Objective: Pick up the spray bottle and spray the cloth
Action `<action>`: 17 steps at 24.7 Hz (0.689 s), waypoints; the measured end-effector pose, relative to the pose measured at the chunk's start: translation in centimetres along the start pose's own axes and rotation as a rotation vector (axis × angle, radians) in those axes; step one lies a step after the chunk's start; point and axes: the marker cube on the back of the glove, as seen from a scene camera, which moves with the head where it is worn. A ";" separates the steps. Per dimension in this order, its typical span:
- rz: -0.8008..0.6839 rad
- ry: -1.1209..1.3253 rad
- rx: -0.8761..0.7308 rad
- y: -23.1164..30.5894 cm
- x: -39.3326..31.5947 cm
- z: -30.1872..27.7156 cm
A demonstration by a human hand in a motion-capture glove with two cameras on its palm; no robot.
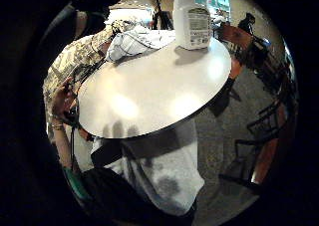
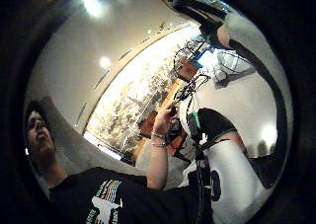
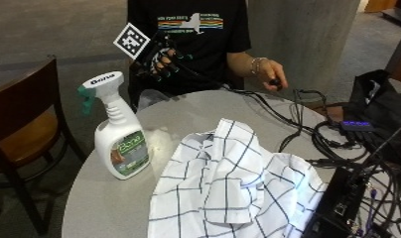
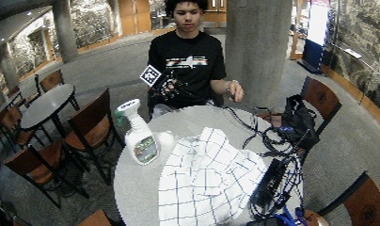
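Grip [image 3: 162, 62] is off the table [image 3: 187, 114], raised at the person's chest, fingers loosely spread and holding nothing — reach not yet made, by my read. Bare hand [image 3: 272, 74] hovers at the table's far edge, pinching a small dark object.

Spray bottle [image 3: 116, 130] stands upright on the table, below the grip and nearer the outside camera, close to the rim on the chair [image 3: 22, 129] side. Long axis vertical. Nozzle with its green tip points outward past the rim toward that chair, away from the cloth [image 3: 230, 183]. Cloth is a white checked heap just beside the bottle, on the side away from the chair; from the outside view I can't tell whether they touch.

Risks, as I judge them:
- Bottle is tall, narrow and near the rim — a glancing approach at the head could tip it off the table toward the chair.
- Nozzle faces the wrong way. Squeeze without turning the bottle and the spray goes at the chair, not the cloth.
- Cables [image 3: 300, 124] and a black device [image 3: 336, 208] lie right against the cloth's far side; overspray could wet them.
- Trigger looks tucked under the head, so grabbing the body low may leave no finger on it.
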 end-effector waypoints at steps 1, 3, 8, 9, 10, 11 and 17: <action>-0.001 0.001 -0.008 0.2 0.0 -0.1; -0.006 0.008 -0.031 0.9 0.1 -0.5; -0.034 0.059 -0.116 0.4 0.1 -1.0; -0.024 0.070 -0.142 0.2 0.0 -1.0; -0.009 0.076 -0.162 -0.1 -0.2 -1.0; -0.003 0.079 -0.168 -0.5 -0.3 -0.9; -0.089 0.080 -0.133 -2.1 -0.2 -0.3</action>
